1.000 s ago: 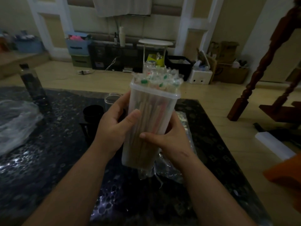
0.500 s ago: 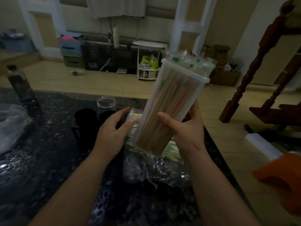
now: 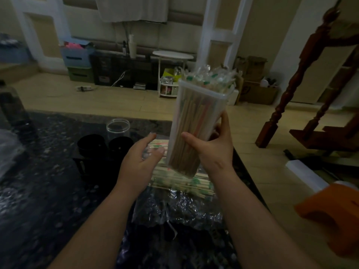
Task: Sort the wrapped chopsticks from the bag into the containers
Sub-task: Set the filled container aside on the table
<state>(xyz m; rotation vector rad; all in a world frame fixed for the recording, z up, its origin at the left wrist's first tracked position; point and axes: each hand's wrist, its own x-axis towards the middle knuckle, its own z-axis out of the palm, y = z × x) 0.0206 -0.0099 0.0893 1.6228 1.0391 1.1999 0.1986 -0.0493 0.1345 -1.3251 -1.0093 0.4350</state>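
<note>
A tall clear plastic container (image 3: 196, 113) packed with wrapped chopsticks is held above the table, tilted slightly right, with my right hand (image 3: 212, 146) gripping its lower half. The wrapper ends stick out of its open top. My left hand (image 3: 138, 158) hovers just left of the container, fingers spread, holding nothing. Below both hands lies a clear plastic bag (image 3: 174, 208) with a bundle of wrapped chopsticks (image 3: 180, 181) in it on the dark table.
Two black cups (image 3: 91, 144) and a clear glass jar (image 3: 118, 126) stand left of the hands on the dark speckled table (image 3: 42, 191). A crumpled clear bag (image 3: 7, 150) and a dark bottle (image 3: 9, 107) sit far left. An orange object (image 3: 334, 214) is at the right.
My left hand let go of the container and opened beside it. My right hand carried the container up and to the right, uncovering the bag of chopsticks beneath.
</note>
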